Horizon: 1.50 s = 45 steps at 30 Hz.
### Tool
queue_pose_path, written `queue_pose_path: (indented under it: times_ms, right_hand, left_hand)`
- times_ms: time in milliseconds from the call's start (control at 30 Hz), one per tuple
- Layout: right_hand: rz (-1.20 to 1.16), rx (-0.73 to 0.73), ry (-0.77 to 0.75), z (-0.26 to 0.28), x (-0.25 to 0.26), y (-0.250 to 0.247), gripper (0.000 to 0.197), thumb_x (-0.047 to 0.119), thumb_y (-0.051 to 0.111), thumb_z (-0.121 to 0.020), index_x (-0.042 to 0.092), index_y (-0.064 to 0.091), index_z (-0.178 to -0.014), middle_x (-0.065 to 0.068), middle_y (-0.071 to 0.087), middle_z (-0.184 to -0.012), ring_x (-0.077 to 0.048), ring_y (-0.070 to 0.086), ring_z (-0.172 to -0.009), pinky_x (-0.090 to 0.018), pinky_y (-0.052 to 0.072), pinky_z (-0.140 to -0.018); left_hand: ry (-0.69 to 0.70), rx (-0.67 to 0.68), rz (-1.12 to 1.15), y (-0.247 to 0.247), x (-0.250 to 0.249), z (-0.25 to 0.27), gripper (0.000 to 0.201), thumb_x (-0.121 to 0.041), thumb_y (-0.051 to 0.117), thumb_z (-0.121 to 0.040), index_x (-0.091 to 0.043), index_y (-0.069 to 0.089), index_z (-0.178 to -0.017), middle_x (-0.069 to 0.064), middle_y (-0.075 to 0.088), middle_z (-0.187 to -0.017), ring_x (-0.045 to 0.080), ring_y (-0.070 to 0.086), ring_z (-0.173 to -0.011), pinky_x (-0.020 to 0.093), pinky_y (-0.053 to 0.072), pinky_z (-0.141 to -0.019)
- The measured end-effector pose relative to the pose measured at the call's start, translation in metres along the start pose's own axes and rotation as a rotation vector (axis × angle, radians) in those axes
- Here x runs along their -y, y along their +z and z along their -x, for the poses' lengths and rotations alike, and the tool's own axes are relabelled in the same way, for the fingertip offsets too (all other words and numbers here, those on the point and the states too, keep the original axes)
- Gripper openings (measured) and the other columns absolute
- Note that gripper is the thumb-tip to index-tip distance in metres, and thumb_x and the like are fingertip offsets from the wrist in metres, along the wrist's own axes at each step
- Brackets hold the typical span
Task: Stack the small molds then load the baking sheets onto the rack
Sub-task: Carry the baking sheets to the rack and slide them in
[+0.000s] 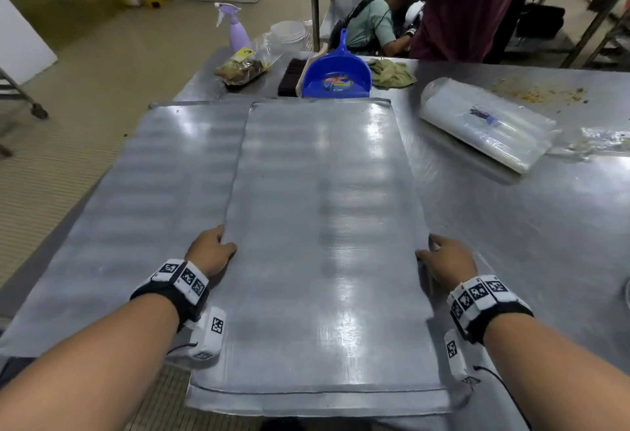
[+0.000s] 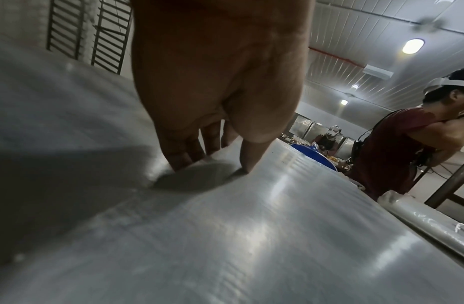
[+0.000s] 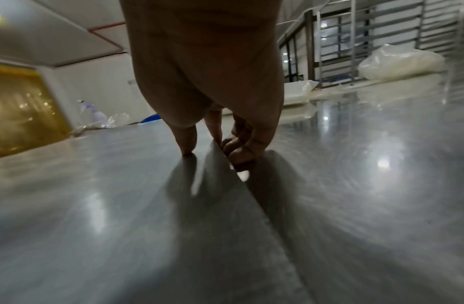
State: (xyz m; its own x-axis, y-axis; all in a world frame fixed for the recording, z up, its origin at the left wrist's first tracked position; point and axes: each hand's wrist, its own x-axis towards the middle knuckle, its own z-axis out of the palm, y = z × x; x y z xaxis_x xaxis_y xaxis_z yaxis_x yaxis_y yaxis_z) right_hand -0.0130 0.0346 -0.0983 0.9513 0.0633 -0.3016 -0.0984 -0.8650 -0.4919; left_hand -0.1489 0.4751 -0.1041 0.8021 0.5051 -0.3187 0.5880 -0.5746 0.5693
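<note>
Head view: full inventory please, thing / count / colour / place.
baking sheet: 1, grey metal, held at both long edges, overlapping another
second baking sheet: 1, grey, on its left, partly beneath
table: 1, steel
dustpan: 1, blue, far edge
spray bottle: 1, lilac, far left
snack bag: 1, clear, beside the bottle
cloth: 1, olive, right of dustpan
plastic bag roll: 1, clear, right
bowls: white stack, count unclear, behind the bag
people: 2, beyond the table
left hand: grips the sheet's left edge
right hand: grips the right edge, fingers curled under
</note>
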Motion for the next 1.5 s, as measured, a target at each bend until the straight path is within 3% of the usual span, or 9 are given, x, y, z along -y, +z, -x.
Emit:
queue_pose_path:
  times_ms: [133, 233, 300, 433, 567, 867, 1167, 1333, 1500]
  right_hand:
    - [0.148, 0.002, -0.03, 0.004, -0.009, 0.004, 0.023, 0.032, 0.063, -0.093, 0.01, 0.06, -0.097, -0.018, 0.066, -0.105, -0.031, 0.053, -0.081, -0.034, 0.039, -0.07]
    - [0.306, -0.075, -0.136, 0.021, -0.011, 0.009, 0.025, 0.033, 0.06, -0.093, 0.012, 0.059, -0.105, -0.018, 0.057, -0.106, -0.036, 0.058, -0.094, -0.038, 0.046, -0.075]
    - [0.391, -0.129, -0.321, 0.04, -0.003, 0.016, 0.022, 0.032, 0.058, -0.094, 0.015, 0.063, -0.107, -0.013, 0.055, -0.104, -0.035, 0.057, -0.095, -0.037, 0.046, -0.072]
    - [0.333, 0.208, -0.559, 0.089, 0.03, 0.035, 0.027, 0.052, 0.052, -0.092, 0.03, 0.066, -0.102, 0.008, 0.055, -0.097, -0.016, 0.057, -0.091, -0.03, 0.042, -0.071]
    - [0.374, 0.304, -0.703, 0.138, 0.037, 0.05, 0.053, 0.08, 0.044, -0.079, 0.029, 0.058, -0.083, 0.014, 0.054, -0.083, -0.006, 0.05, -0.077, -0.03, 0.047, -0.069]
    - [0.275, 0.135, -0.744, 0.199, -0.014, 0.073, 0.067, 0.093, 0.046, -0.07, 0.036, 0.066, -0.1, 0.017, 0.055, -0.104, -0.002, 0.049, -0.094, -0.02, 0.047, -0.072]
    - [0.285, 0.128, -0.745, 0.225, -0.018, 0.086, 0.058, 0.081, 0.038, -0.082, 0.034, 0.07, -0.094, 0.016, 0.059, -0.093, -0.005, 0.051, -0.087, -0.024, 0.039, -0.066]
    - [0.269, 0.141, -0.701, 0.225, -0.03, 0.07, 0.062, 0.08, 0.041, -0.083, 0.032, 0.07, -0.112, 0.016, 0.062, -0.106, -0.004, 0.05, -0.097, -0.021, 0.04, -0.074]
    - [0.098, -0.139, -0.256, 0.197, -0.077, 0.035, 0.064, 0.062, 0.06, -0.087, 0.021, 0.056, -0.136, -0.007, 0.054, -0.136, -0.027, 0.049, -0.124, -0.041, 0.044, -0.101]
  left_hand:
    - [0.018, -0.006, -0.168, 0.0, -0.008, 0.013, 0.058, -0.037, 0.065, -0.078, -0.013, 0.059, -0.131, 0.017, 0.065, -0.121, 0.038, 0.062, -0.11, 0.038, 0.05, -0.094]
    - [0.131, 0.01, -0.233, 0.012, -0.024, 0.044, 0.057, -0.034, 0.068, -0.087, -0.02, 0.055, -0.141, 0.013, 0.049, -0.139, 0.036, 0.044, -0.131, 0.04, 0.039, -0.11]
    - [0.297, 0.119, -0.204, 0.024, -0.039, 0.072, 0.048, -0.035, 0.07, -0.091, -0.02, 0.061, -0.136, 0.005, 0.053, -0.133, 0.025, 0.052, -0.124, 0.038, 0.042, -0.11]
    - [0.437, 0.348, -0.328, 0.046, -0.053, 0.125, 0.038, -0.067, 0.057, -0.083, -0.038, 0.063, -0.106, -0.018, 0.055, -0.099, 0.003, 0.055, -0.088, 0.037, 0.053, -0.085]
    - [0.531, 0.43, -0.466, 0.057, -0.058, 0.166, 0.042, -0.069, 0.063, -0.081, -0.034, 0.06, -0.104, -0.017, 0.054, -0.093, 0.003, 0.049, -0.081, 0.023, 0.04, -0.067]
    - [0.721, 0.497, -0.536, 0.055, -0.008, 0.199, 0.061, -0.077, 0.07, -0.069, -0.035, 0.061, -0.113, -0.021, 0.047, -0.092, 0.005, 0.046, -0.09, 0.024, 0.038, -0.076]
    - [0.644, 0.348, -0.42, 0.057, 0.016, 0.229, 0.033, -0.054, 0.065, -0.091, -0.029, 0.071, -0.113, -0.018, 0.054, -0.101, 0.004, 0.053, -0.093, 0.026, 0.049, -0.083]
    - [0.551, 0.241, -0.375, 0.062, 0.02, 0.244, 0.059, -0.077, 0.054, -0.081, -0.028, 0.074, -0.109, -0.018, 0.058, -0.1, 0.003, 0.053, -0.095, 0.027, 0.049, -0.084]
    - [0.079, -0.274, -0.287, 0.06, 0.034, 0.252, 0.064, -0.061, 0.067, -0.085, -0.024, 0.058, -0.136, 0.008, 0.05, -0.139, 0.032, 0.043, -0.128, 0.05, 0.041, -0.103]
